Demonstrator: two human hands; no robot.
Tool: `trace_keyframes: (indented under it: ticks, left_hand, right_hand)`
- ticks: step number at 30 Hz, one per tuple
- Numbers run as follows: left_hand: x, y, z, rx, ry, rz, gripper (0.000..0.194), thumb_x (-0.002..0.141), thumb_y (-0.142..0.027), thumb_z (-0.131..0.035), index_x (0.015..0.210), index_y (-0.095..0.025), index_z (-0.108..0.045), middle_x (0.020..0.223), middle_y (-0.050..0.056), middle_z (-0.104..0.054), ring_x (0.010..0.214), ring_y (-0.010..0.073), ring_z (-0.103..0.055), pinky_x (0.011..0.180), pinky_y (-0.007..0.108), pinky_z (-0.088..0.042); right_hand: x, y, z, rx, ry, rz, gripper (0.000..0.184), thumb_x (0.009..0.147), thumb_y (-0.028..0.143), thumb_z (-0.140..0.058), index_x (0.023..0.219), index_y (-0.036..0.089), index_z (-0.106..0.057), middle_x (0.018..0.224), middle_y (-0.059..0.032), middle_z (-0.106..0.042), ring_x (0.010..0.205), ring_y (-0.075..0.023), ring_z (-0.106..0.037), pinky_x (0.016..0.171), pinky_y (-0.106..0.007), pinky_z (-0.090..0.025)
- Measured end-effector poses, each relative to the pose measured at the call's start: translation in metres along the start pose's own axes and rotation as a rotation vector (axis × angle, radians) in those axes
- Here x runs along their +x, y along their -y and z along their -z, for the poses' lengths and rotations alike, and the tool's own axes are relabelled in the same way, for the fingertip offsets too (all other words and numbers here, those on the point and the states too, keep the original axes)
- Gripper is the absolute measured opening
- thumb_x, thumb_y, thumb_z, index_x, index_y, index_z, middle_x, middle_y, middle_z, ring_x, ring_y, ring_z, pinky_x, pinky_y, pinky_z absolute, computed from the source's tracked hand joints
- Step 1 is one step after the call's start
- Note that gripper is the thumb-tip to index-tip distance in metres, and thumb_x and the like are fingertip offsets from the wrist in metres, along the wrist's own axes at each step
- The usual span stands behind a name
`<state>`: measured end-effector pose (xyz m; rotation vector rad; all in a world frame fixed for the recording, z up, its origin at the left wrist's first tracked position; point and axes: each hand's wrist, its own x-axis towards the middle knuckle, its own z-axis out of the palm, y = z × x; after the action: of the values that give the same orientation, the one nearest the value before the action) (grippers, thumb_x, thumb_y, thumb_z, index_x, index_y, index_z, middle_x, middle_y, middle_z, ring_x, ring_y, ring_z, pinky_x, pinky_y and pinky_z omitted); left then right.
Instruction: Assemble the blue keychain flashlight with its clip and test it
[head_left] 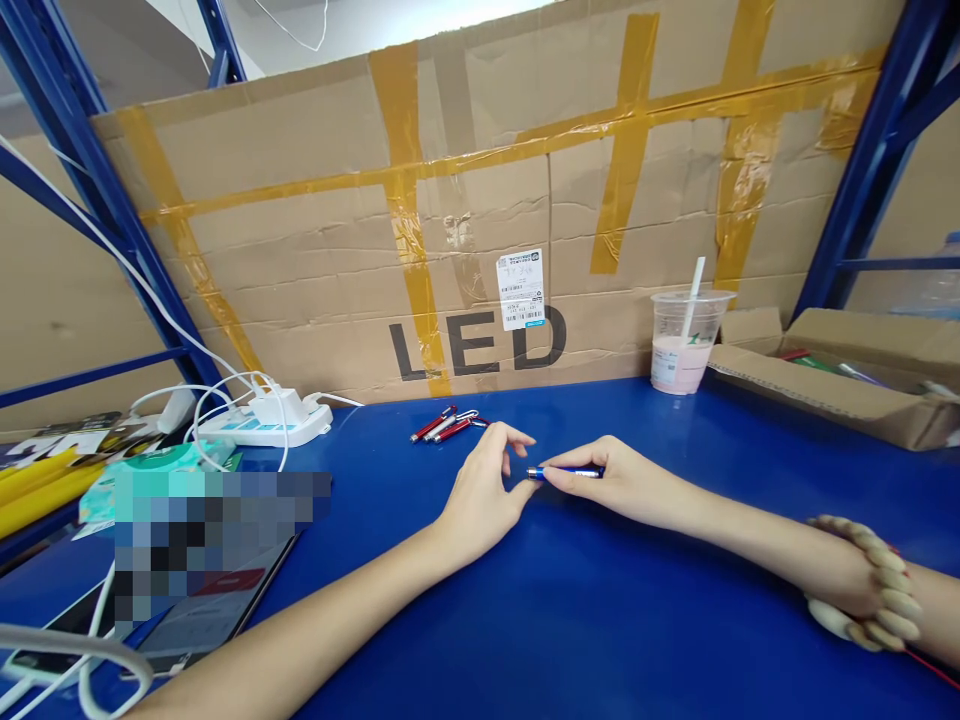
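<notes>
Over the blue tabletop (pixel 600 610), my right hand (pixel 626 480) pinches a small blue keychain flashlight (pixel 559 473) between thumb and fingertips. The flashlight lies sideways, its silvery end pointing left. My left hand (pixel 480 495) is beside that end, with its thumb at or very near the tip; I cannot tell whether they touch. The other left fingers are curved and stand apart from the thumb, holding nothing. Beyond my left hand lie several similar small keychain flashlights, red (pixel 431 424) and silver (pixel 444 428), with clips at their ends.
A taped cardboard sheet (pixel 322 270) stands along the back. At the back right are a pink drink cup (pixel 679 360) with a straw and an open carton (pixel 832 385). To the left are a white power strip (pixel 277 430), cables, and a dark-screened tablet (pixel 217 610).
</notes>
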<state>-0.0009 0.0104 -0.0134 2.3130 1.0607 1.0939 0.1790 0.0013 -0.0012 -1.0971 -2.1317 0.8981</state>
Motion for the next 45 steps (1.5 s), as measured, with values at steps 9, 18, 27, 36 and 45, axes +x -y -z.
trace_keyframes:
  ticks: [9, 18, 27, 36, 45]
  left_hand:
    - [0.004, -0.002, 0.003, -0.225, -0.017, 0.185, 0.022, 0.082, -0.020, -0.039, 0.102, -0.021, -0.046, 0.093, 0.001, -0.052, 0.080, 0.0115, -0.048, 0.069, 0.023, -0.040]
    - [0.004, -0.005, 0.006, -0.321, 0.018, 0.270, 0.021, 0.084, -0.032, -0.032, 0.085, -0.021, -0.051, 0.095, 0.001, -0.055, 0.096, 0.0171, -0.047, 0.086, 0.031, -0.034]
    - [0.004, -0.001, 0.004, -0.299, 0.035, 0.254, 0.028, 0.086, -0.037, -0.027, 0.087, -0.022, -0.050, 0.095, 0.002, -0.054, 0.097, 0.0170, -0.046, 0.088, 0.032, -0.032]
    - [0.004, 0.001, 0.003, -0.295, 0.047, 0.248, 0.029, 0.087, -0.037, -0.026, 0.087, -0.022, -0.050, 0.094, 0.001, -0.054, 0.096, 0.0167, -0.046, 0.087, 0.032, -0.032]
    - [0.004, 0.001, 0.002, -0.282, 0.055, 0.253, 0.031, 0.087, -0.038, -0.024, 0.087, -0.022, -0.050, 0.092, 0.001, -0.054, 0.095, 0.0168, -0.046, 0.086, 0.032, -0.033]
  right_hand:
    - [0.002, -0.007, 0.001, -0.115, -0.047, -0.008, 0.040, 0.077, 0.049, -0.048, 0.092, 0.019, -0.069, 0.089, -0.0027, -0.069, 0.078, -0.0210, -0.059, 0.062, -0.027, -0.043]
    - [0.001, -0.004, 0.000, -0.080, -0.050, 0.026, 0.034, 0.077, 0.045, -0.051, 0.093, 0.021, -0.068, 0.094, -0.0004, -0.069, 0.081, -0.0185, -0.062, 0.067, -0.024, -0.047]
    - [0.002, -0.006, -0.001, -0.040, -0.076, 0.027, 0.034, 0.076, 0.044, -0.053, 0.096, 0.021, -0.067, 0.098, -0.0005, -0.067, 0.088, -0.0192, -0.061, 0.075, -0.026, -0.047]
    - [0.001, -0.004, -0.001, -0.045, -0.073, 0.058, 0.034, 0.076, 0.044, -0.052, 0.096, 0.020, -0.067, 0.097, -0.0013, -0.067, 0.087, -0.0186, -0.060, 0.074, -0.026, -0.046]
    - [0.002, -0.006, -0.001, -0.118, -0.091, 0.051, 0.033, 0.078, 0.045, -0.050, 0.093, 0.022, -0.068, 0.098, -0.0007, -0.067, 0.089, -0.0192, -0.060, 0.076, -0.027, -0.045]
